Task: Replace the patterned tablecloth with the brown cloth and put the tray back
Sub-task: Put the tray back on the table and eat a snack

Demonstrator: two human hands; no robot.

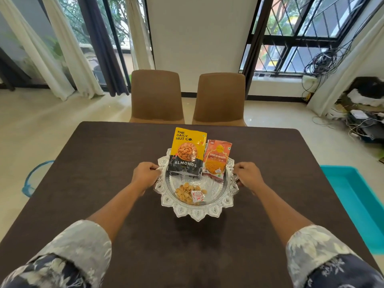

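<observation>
A polished silver-coloured metal tray (197, 212) with an embossed petal rim gleams on a matt, dark brown cloth (99, 163) of faintly grainy texture. On the tray, a glossy plastic almond pouch (188, 150) and a shiny orange snack packet (216, 161) lie by a clear plastic bag of snacks (187, 193). Beyond the tray stand two chairs (156, 96) in matt tan upholstery; right of it, a smooth teal plastic tub (351, 196).

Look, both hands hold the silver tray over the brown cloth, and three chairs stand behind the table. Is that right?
Not three. The head view shows only two: the left chair and the right chair. The left hand and right hand do hold the silver tray over the brown cloth.
</observation>
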